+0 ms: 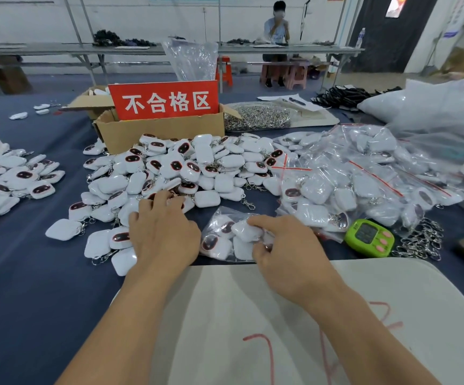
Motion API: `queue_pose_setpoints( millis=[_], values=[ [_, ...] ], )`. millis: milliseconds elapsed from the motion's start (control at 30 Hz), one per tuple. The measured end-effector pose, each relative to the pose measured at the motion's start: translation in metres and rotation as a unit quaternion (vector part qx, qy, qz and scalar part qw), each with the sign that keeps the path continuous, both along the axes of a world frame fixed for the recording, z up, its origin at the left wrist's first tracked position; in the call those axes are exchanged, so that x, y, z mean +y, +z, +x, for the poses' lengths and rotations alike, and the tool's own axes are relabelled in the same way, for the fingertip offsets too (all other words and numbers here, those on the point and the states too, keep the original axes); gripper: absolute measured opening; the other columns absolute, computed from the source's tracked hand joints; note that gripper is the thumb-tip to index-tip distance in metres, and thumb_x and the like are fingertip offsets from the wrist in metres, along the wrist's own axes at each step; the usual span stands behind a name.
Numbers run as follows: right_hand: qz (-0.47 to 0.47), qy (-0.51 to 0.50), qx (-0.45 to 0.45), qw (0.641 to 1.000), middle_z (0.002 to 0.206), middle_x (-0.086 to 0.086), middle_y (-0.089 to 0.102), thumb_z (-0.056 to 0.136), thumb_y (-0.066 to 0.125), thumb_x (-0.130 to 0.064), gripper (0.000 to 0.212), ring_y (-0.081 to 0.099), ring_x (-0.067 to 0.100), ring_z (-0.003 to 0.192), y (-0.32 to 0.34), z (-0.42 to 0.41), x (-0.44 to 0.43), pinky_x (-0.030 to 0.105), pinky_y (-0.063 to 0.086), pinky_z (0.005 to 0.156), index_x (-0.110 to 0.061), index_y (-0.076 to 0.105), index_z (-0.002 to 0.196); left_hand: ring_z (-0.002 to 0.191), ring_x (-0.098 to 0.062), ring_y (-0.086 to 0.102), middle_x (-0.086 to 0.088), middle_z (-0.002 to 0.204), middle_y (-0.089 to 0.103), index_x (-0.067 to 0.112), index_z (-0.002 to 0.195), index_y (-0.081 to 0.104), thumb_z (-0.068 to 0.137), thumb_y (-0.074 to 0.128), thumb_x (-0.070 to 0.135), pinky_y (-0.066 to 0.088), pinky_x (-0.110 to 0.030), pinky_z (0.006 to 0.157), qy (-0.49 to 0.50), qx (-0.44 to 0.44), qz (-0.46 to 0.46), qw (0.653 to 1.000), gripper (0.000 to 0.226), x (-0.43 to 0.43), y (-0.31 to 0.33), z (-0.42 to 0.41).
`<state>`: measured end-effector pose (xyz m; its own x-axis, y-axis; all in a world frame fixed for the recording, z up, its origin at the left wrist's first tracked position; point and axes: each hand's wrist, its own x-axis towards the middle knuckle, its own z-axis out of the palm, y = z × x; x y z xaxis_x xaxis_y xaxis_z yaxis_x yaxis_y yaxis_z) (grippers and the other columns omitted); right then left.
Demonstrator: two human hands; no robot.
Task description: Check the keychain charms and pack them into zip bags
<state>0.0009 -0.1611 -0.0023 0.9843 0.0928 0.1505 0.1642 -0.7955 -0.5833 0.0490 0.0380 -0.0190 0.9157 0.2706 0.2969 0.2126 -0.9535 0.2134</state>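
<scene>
A big heap of white keychain charms (186, 168) with dark oval faces and metal clasps covers the middle of the blue table. My left hand (164, 232) reaches into the heap's near edge, fingers spread over the charms; whether it holds one is hidden. A clear zip bag (225, 237) with several charms inside lies in front of me. My right hand (283, 245) rests on that bag, its thumb and fingers curled round the bag's right end. Filled zip bags (364, 179) pile up to the right.
A cardboard box (158, 132) with a red sign stands behind the heap. Another charm pile (11, 176) lies at left. A green timer (368, 237) and loose metal clasps (422, 240) sit at right. A white board (267, 323) lies at the near edge. A person sits at a far table.
</scene>
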Motion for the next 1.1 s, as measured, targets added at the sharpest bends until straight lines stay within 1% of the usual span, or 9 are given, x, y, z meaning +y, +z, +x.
queue_pose_setpoints(
  millis=[167, 233, 300, 400, 467, 667, 833, 1033, 1100],
  values=[
    [0.025, 0.025, 0.015, 0.999, 0.122, 0.001, 0.068, 0.095, 0.055, -0.014, 0.046, 0.064, 0.014, 0.102, 0.0015, 0.0032, -0.0039, 0.027, 0.051, 0.091, -0.034, 0.065, 0.135, 0.119, -0.024, 0.047, 0.009, 0.146, 0.052, 0.033, 0.143, 0.057, 0.096, 0.054, 0.012, 0.038, -0.034, 0.097, -0.08, -0.011, -0.023, 0.996, 0.052, 0.009, -0.0095, 0.007],
    [0.109, 0.025, 0.034, 0.993, 0.116, -0.01, 0.074, 0.097, 0.055, -0.011, 0.044, 0.066, -0.002, 0.083, 0.0008, 0.0029, -0.0037, 0.013, 0.05, 0.071, -0.035, 0.065, 0.133, 0.118, -0.025, 0.049, 0.008, 0.145, 0.055, 0.031, 0.14, 0.061, 0.095, 0.055, 0.011, 0.039, -0.036, 0.098, -0.08, -0.026, -0.029, 0.996, 0.049, 0.01, -0.0104, 0.0079],
    [0.176, 0.012, 0.031, 0.984, 0.102, -0.018, 0.075, 0.097, 0.057, -0.012, 0.037, 0.064, -0.003, 0.067, 0.0015, 0.0013, -0.0023, 0.007, 0.044, 0.059, -0.036, 0.067, 0.124, 0.121, -0.026, 0.049, 0.006, 0.144, 0.056, 0.029, 0.14, 0.061, 0.093, 0.055, 0.011, 0.038, -0.037, 0.1, -0.06, -0.033, -0.029, 0.997, 0.05, 0.0078, -0.0098, 0.007],
    [0.201, -0.013, 0.009, 0.979, 0.086, -0.026, 0.074, 0.096, 0.056, -0.014, 0.033, 0.063, -0.005, 0.073, 0.0025, -0.0013, -0.0008, 0.004, 0.043, 0.061, -0.037, 0.07, 0.114, 0.126, -0.027, 0.044, 0.006, 0.151, 0.049, 0.025, 0.147, 0.049, 0.094, 0.05, 0.017, 0.035, -0.039, 0.102, -0.05, -0.008, 0.013, 0.999, 0.054, 0.0046, -0.0093, 0.006],
    [0.194, -0.029, 0.004, 0.98, 0.087, -0.026, 0.073, 0.096, 0.055, -0.014, 0.031, 0.063, -0.009, 0.079, 0.0028, -0.0007, -0.001, 0.002, 0.042, 0.063, -0.035, 0.072, 0.111, 0.127, -0.026, 0.044, 0.006, 0.152, 0.047, 0.026, 0.151, 0.042, 0.097, 0.047, 0.019, 0.035, -0.04, 0.101, -0.065, 0.01, 0.031, 0.997, 0.055, 0.0051, -0.01, 0.006],
    [0.209, -0.04, 0.007, 0.977, 0.096, -0.022, 0.074, 0.095, 0.056, -0.013, 0.03, 0.063, -0.014, 0.081, 0.0007, 0.0005, -0.0008, 0.003, 0.043, 0.062, -0.04, 0.069, 0.095, 0.105, -0.024, 0.055, 0.0, 0.113, 0.066, 0.027, 0.13, 0.064, 0.102, 0.052, 0.025, 0.034, -0.036, 0.086, -0.058, -0.035, -0.034, 0.997, 0.031, 0.0068, -0.0078, 0.0053],
    [0.221, -0.053, -0.005, 0.974, 0.084, -0.025, 0.074, 0.095, 0.057, -0.012, 0.035, 0.066, -0.008, 0.081, 0.0013, 0.0028, -0.0034, 0.006, 0.046, 0.062, -0.042, 0.071, 0.084, 0.116, -0.025, 0.051, 0.004, 0.127, 0.063, 0.035, 0.138, 0.056, 0.1, 0.045, 0.049, 0.036, -0.041, 0.093, -0.063, -0.01, -0.022, 0.998, 0.042, 0.0014, -0.005, 0.0042],
    [0.237, -0.063, -0.012, 0.969, 0.082, -0.027, 0.074, 0.094, 0.057, -0.01, 0.034, 0.064, -0.011, 0.072, 0.003, 0.0009, -0.0044, 0.005, 0.042, 0.056, -0.038, 0.074, 0.085, 0.101, -0.027, 0.053, -0.001, 0.11, 0.071, 0.03, 0.116, 0.069, 0.106, 0.044, 0.037, 0.027, -0.036, 0.08, -0.083, -0.033, -0.021, 0.996, 0.027, 0.0019, -0.005, 0.0049],
    [0.239, -0.064, -0.015, 0.969, 0.083, -0.029, 0.073, 0.094, 0.057, -0.011, 0.034, 0.062, -0.01, 0.066, 0.0046, -0.0002, -0.0044, 0.006, 0.041, 0.055, -0.039, 0.074, 0.085, 0.084, -0.025, 0.048, -0.003, 0.094, 0.07, 0.027, 0.102, 0.069, 0.109, 0.037, 0.034, 0.028, -0.036, 0.077, -0.065, -0.048, -0.038, 0.996, 0.033, 0.0013, -0.0025, 0.0054]
  ],
)
